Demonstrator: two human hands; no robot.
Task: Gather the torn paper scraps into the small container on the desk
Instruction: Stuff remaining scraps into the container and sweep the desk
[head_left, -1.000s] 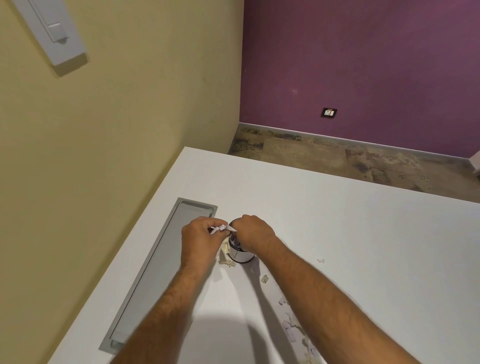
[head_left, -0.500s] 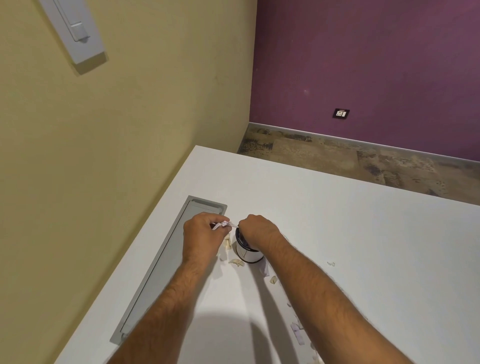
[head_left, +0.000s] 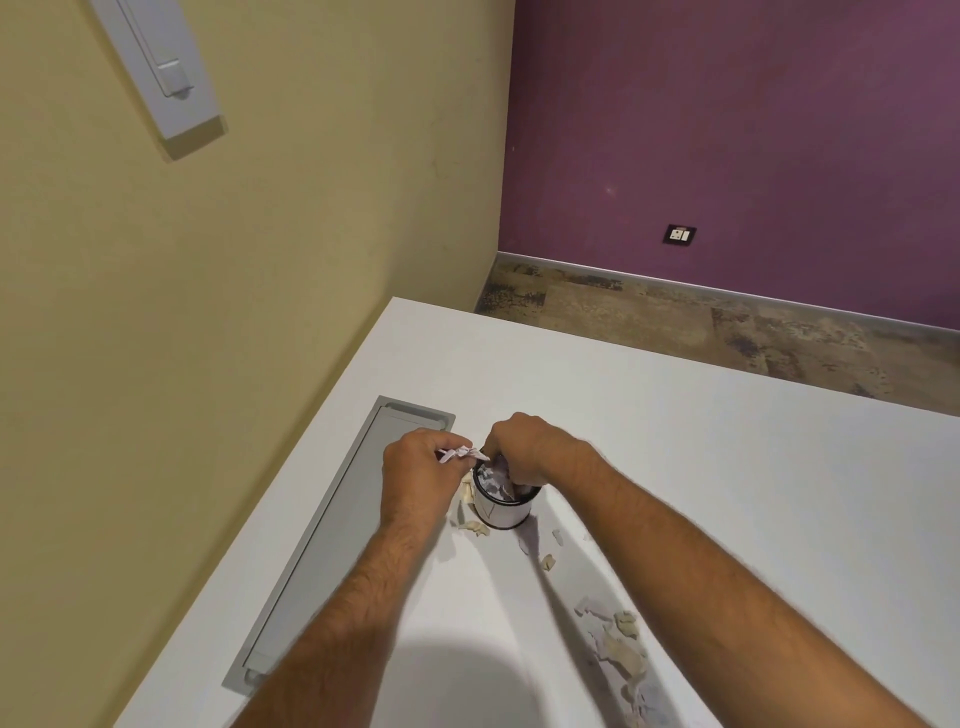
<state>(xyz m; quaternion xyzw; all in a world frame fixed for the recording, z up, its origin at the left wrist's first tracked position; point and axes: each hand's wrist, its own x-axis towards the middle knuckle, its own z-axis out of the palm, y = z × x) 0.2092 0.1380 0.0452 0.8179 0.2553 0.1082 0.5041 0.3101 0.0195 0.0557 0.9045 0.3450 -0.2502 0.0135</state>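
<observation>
The small container (head_left: 503, 503) stands upright on the white worktop (head_left: 727, 467), scraps visible inside. The right hand (head_left: 524, 447) has its fingers pushed down into its mouth. The left hand (head_left: 418, 478) pinches a crumpled scrap (head_left: 462, 453) just beside the rim. Loose scraps (head_left: 621, 649) lie nearer the person.

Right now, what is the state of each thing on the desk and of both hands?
left hand: pinching a paper scrap
right hand: fingers down in the container
container: upright, scraps inside
loose scraps: lying on desk
grey hatch: closed
</observation>
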